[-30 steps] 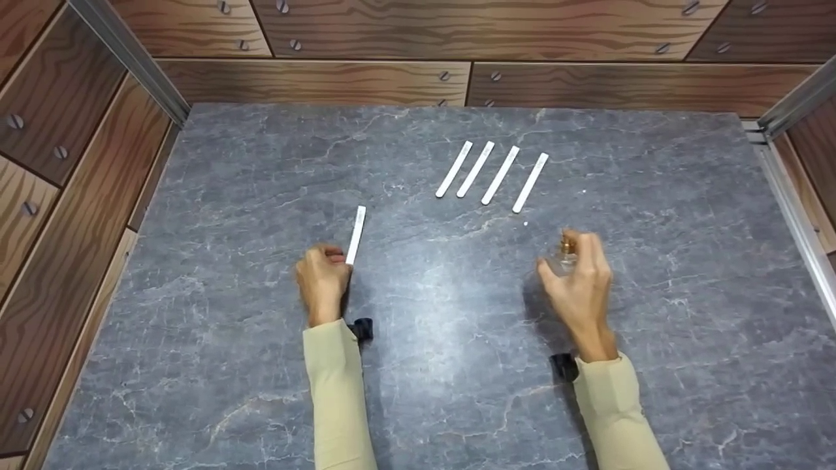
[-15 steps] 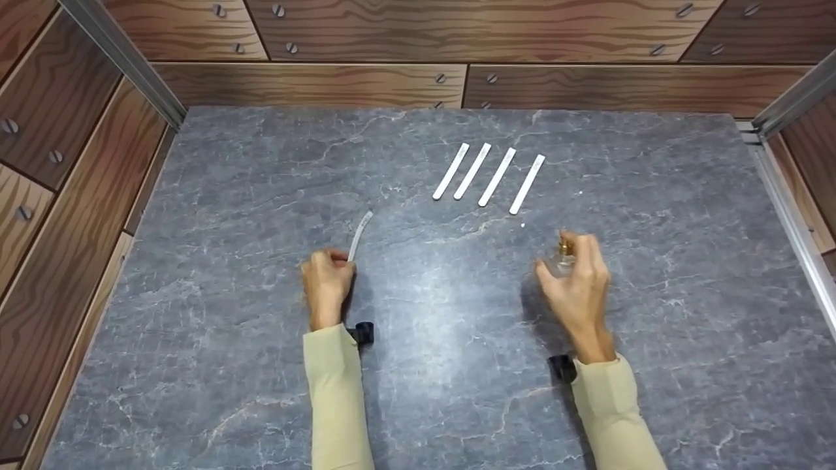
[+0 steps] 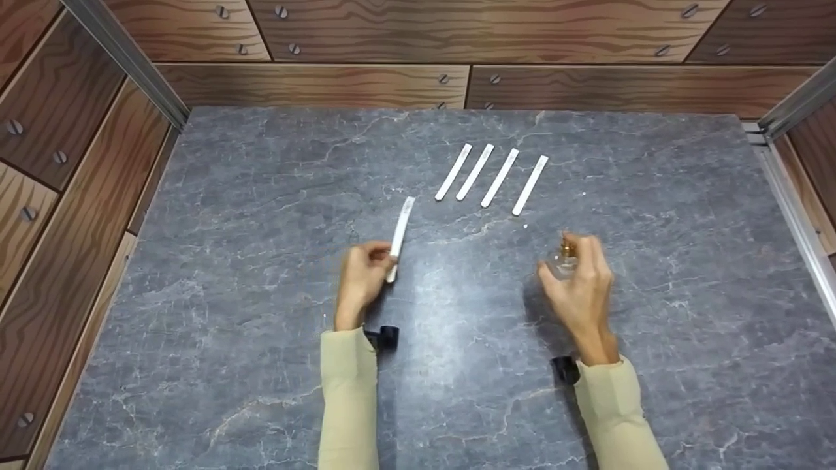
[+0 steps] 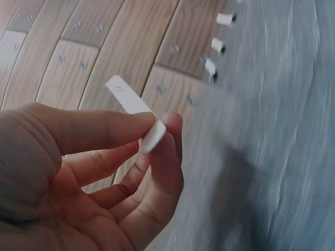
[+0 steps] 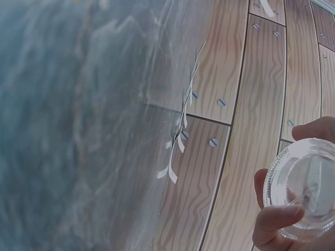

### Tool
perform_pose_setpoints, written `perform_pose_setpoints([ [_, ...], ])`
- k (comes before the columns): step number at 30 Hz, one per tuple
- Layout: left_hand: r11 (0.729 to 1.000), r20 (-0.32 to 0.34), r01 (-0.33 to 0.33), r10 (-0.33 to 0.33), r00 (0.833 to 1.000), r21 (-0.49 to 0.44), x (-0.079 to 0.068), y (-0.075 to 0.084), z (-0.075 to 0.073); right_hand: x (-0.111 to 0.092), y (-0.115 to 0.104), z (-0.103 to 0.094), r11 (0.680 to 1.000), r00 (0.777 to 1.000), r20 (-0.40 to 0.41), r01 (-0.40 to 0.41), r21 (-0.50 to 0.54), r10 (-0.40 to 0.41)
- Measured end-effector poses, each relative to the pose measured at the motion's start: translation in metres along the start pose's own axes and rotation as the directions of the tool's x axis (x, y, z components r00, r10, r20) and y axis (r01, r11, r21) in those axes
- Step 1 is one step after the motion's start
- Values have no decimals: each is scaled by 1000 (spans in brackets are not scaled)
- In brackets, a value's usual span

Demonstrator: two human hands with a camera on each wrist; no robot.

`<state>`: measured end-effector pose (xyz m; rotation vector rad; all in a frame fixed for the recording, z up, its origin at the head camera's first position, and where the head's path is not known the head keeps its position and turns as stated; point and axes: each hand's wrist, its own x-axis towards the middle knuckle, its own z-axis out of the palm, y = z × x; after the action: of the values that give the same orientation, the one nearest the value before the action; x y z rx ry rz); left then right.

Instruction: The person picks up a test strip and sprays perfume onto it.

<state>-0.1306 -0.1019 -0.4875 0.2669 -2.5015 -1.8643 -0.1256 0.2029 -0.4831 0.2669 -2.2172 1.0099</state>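
Note:
My left hand [image 3: 364, 277] pinches a white paper test strip [image 3: 402, 225] between thumb and fingers, its long end pointing away from me. In the left wrist view the strip [image 4: 128, 99] shows a small dark mark near its far end. My right hand [image 3: 578, 287] grips a small clear glass perfume bottle [image 3: 564, 264] with a gold sprayer top [image 3: 567, 248], partly hidden by the fingers. The bottle's ribbed round base [image 5: 301, 191] faces the right wrist camera. Beyond both hands, several like strips [image 3: 500, 177] lie slanted side by side on the table.
The grey marbled tabletop [image 3: 261, 196] is bounded by wood-pattern panels [image 3: 300, 85] at the back and sides. Metal rails [image 3: 800, 222] run along the sides. Tiny white specks [image 3: 525, 226] lie near the strips. A black wrist camera [image 3: 389, 337] sticks out beside the left sleeve.
My left hand has moved right with the test strip, which looked bent half a second ago and now appears straighter. The right hand with the bottle stays nearly still; the lying strips are unmoved.

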Motion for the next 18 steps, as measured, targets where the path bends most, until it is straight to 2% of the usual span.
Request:
perform_pose_setpoints([
  [3, 996, 43, 0, 3, 999, -84, -2, 6, 9, 1, -1, 0, 1000, 1000, 1, 4, 5, -4],
  [8, 977, 137, 52, -24, 990, -206, -7, 13, 23, -1, -1, 0, 1000, 1000, 5, 6, 4, -6],
  [13, 973, 206, 43, 5, 978, -226, -9, 19, 36, 0, 1, -2, 1000, 1000, 9, 13, 8, -13],
  [18, 978, 248, 26, 28, 968, -209, -11, 21, 45, 1, 1, -1, 999, 1000, 9, 28, 23, -28],
])
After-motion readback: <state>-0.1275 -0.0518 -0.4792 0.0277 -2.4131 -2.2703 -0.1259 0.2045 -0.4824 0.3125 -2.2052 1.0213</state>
